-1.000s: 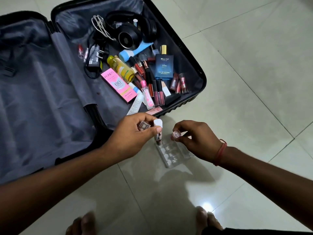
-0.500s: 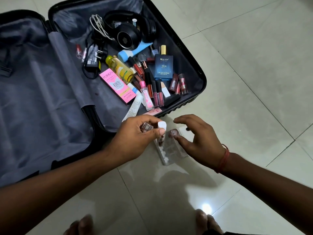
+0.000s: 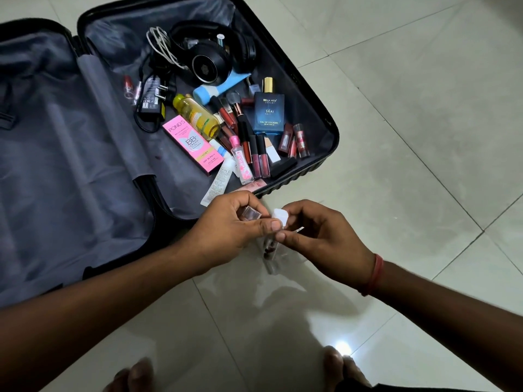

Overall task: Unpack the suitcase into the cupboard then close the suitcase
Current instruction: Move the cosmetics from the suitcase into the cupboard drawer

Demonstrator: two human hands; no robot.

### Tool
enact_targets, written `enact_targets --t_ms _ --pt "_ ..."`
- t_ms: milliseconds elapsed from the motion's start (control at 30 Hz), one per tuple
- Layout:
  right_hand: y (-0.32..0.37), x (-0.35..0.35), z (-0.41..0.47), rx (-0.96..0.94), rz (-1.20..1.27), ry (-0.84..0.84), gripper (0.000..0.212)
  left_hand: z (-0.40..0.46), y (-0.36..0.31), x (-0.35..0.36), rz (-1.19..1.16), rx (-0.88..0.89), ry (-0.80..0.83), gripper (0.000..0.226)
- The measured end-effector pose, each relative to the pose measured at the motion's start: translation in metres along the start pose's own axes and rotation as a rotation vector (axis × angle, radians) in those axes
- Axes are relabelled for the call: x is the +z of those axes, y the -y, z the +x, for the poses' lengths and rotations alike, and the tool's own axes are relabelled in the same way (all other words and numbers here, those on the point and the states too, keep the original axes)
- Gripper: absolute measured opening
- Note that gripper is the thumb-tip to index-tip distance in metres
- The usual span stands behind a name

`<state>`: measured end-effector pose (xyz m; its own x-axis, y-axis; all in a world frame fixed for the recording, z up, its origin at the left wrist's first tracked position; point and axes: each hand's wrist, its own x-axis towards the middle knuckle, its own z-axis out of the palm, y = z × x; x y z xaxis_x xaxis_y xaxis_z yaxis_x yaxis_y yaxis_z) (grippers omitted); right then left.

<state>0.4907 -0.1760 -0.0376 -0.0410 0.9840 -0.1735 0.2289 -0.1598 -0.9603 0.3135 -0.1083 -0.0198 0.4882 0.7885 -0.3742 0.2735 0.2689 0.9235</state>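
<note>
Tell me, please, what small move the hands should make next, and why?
Probably the right hand should let go of the white-capped tube, which both hands pinch, and reach into the open suitcase. The left hand already holds the tube and a small bottle, while many cosmetics remain inside.

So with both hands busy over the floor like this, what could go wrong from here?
1. The left hand grips several small items at once, among them a white-capped tube that the right hand also pinches; one could slip onto the tiled floor.
2. The clear plastic tray lies under the hands, near the person's feet, and might get stepped on.
</note>
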Motion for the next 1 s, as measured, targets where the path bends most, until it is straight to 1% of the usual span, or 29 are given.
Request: enact_targets --t_ms 67,133,200,300,367,467,567,667,833,933,1000 --pt "0.001 -0.006 0.002 -0.02 -0.08 -0.025 0.02 -0.002 0.001 0.001 -0.043 -0.052 -0.008 0.019" --pt "0.002 -0.017 0.006 -0.012 -0.172 -0.069 0.02 -0.002 0.003 -0.002 -0.219 -0.179 -0.012 0.022" --pt "0.001 -0.028 0.009 -0.013 -0.281 -0.093 0.02 -0.002 0.005 -0.004 -0.365 -0.273 -0.001 0.015" --pt "-0.002 -0.033 0.008 -0.047 -0.378 -0.05 0.022 -0.003 0.009 -0.003 -0.377 -0.324 0.036 0.01" --pt "-0.007 -0.03 0.007 -0.08 -0.416 -0.028 0.02 -0.003 0.011 0.0 -0.317 -0.3 0.045 0.016" --pt "-0.013 -0.029 0.006 -0.117 -0.45 -0.031 0.019 -0.005 0.013 0.002 -0.142 -0.218 0.049 0.021" --pt "-0.019 -0.031 0.006 -0.146 -0.498 -0.034 0.018 -0.005 0.016 0.002 -0.09 -0.142 0.075 0.033" --pt "-0.025 -0.034 0.005 -0.192 -0.565 -0.036 0.02 -0.005 0.017 0.0 -0.032 -0.108 0.074 0.028" --pt "-0.033 -0.034 -0.002 -0.184 -0.602 -0.066 0.021 -0.007 0.018 0.001 -0.02 -0.09 0.057 0.014" --pt "-0.039 -0.028 -0.007 -0.189 -0.633 -0.071 0.017 -0.009 0.021 0.002 -0.046 -0.11 0.078 0.022" --pt "-0.043 -0.024 -0.009 -0.154 -0.655 -0.092 0.015 -0.009 0.023 0.002 -0.031 -0.127 0.114 0.03"
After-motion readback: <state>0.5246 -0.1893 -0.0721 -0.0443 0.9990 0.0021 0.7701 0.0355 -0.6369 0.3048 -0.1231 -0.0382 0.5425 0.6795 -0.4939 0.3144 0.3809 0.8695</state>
